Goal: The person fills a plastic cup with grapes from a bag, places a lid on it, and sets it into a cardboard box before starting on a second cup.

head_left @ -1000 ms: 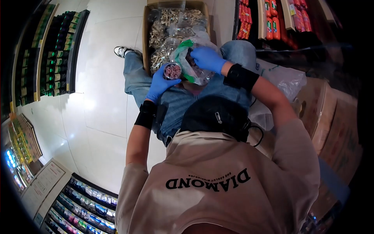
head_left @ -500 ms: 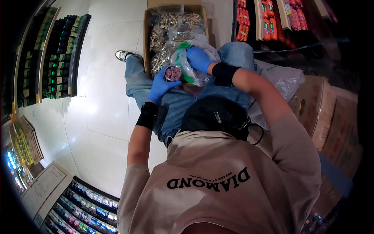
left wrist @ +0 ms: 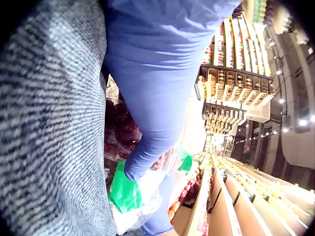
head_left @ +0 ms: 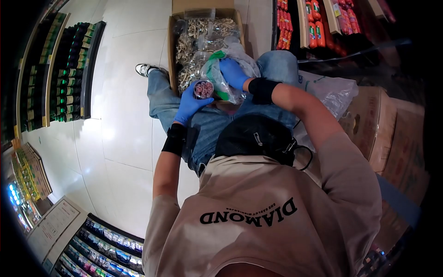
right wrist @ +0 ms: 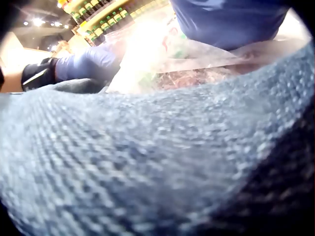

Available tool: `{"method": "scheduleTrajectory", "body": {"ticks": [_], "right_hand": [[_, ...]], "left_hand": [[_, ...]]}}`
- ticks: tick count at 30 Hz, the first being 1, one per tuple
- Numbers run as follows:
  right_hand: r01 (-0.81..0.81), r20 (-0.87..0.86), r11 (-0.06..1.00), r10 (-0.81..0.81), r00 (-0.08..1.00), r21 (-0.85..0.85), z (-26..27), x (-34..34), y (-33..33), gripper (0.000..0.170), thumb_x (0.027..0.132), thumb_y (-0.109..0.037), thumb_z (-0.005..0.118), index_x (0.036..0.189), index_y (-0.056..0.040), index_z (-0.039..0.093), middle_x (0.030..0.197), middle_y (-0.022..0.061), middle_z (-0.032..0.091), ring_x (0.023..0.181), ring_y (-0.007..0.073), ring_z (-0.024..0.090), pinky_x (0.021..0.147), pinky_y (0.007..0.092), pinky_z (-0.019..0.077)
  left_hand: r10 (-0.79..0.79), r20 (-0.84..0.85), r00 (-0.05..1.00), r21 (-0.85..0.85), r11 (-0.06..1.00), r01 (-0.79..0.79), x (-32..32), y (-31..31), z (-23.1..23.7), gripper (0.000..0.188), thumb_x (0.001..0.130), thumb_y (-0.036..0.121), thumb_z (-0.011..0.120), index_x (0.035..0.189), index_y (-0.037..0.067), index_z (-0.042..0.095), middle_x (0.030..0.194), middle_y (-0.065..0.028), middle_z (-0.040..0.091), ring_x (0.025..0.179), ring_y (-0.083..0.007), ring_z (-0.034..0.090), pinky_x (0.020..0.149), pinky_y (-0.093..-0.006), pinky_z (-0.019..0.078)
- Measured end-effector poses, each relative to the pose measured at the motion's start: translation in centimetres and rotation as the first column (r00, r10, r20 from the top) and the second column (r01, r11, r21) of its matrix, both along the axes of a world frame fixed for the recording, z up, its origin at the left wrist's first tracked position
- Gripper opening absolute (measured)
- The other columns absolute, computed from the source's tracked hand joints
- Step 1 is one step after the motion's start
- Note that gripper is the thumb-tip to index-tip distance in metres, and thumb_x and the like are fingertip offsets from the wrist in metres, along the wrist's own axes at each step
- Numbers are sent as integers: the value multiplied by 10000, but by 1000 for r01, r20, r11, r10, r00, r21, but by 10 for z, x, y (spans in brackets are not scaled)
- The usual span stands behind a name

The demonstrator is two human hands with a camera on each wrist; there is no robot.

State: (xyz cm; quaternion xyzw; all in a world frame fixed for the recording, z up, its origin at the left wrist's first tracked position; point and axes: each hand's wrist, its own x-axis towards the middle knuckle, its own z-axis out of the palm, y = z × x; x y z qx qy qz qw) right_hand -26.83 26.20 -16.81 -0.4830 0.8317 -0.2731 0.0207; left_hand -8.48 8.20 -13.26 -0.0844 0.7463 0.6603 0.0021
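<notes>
Upper centre: round tub (head_left: 203,90), seemingly near full, is gripped by left hand (head_left: 191,104); plastic bag (head_left: 222,86), apparently unemptied, is entered by right hand (head_left: 234,74), grip unseen.

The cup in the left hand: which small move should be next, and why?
Perhaps the right hand should bring some reddish pieces from the bag to the cup: that hand reaches into the bag, and the left hand holds the cup beside it.

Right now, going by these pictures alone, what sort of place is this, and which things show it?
Probably a shop, perhaps a supermarket: rows of matching bottles, many similar red packets lined up on display, and cardboard boxes beside the seated person.
</notes>
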Motion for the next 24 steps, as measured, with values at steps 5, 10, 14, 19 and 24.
{"method": "scheduleTrajectory", "body": {"ticks": [5, 10, 14, 19, 24], "right_hand": [[79, -49, 996, -77, 996, 46, 9, 6, -4, 106, 821, -91, 619, 882, -19, 667, 891, 226, 662, 852, 411, 643, 769, 498, 514], [119, -183, 990, -131, 974, -79, 2, 5, -6, 110, 796, -96, 637, 863, -35, 700, 865, 204, 677, 816, 413, 653, 735, 504, 524], [149, 19, 989, -149, 989, -6, 18, 1, 0, 146, 787, -166, 677, 802, -23, 706, 889, 211, 677, 811, 403, 649, 735, 497, 522], [48, 287, 988, -89, 954, 147, 58, -3, 21, 261, 809, -304, 750, 823, -44, 731, 898, 171, 688, 813, 361, 661, 726, 453, 525], [24, 373, 999, -8, 928, -39, 96, 5, 34, 253, 839, -277, 767, 909, -37, 723, 887, 126, 679, 769, 284, 650, 710, 388, 519]], "left_hand": [[10, 19, 1000, 11, 1000, -10, 1, 2, 4, 692, 680, 131, 917, 1281, -3, 604, 1203, -85, 675, 1111, -164, 634, 1009, -329, 499], [3, 26, 1000, 17, 1000, -3, 1, 2, 6, 670, 695, 112, 907, 1281, -9, 605, 1219, -79, 665, 1120, -166, 628, 1025, -329, 490], [13, -10, 1000, -17, 1000, -14, 1, 0, -4, 720, 676, 145, 927, 1297, 7, 589, 1207, -89, 672, 1117, -160, 631, 1003, -329, 503], [34, -14, 999, -33, 999, -35, 3, 1, 5, 724, 677, 150, 926, 1300, 4, 586, 1205, -90, 672, 1116, -162, 631, 1000, -329, 506], [1, -2, 1000, -1, 1000, -1, 0, -1, 1, 727, 676, 151, 924, 1301, 3, 584, 1182, -89, 677, 1103, -164, 635, 991, -329, 510]]}}
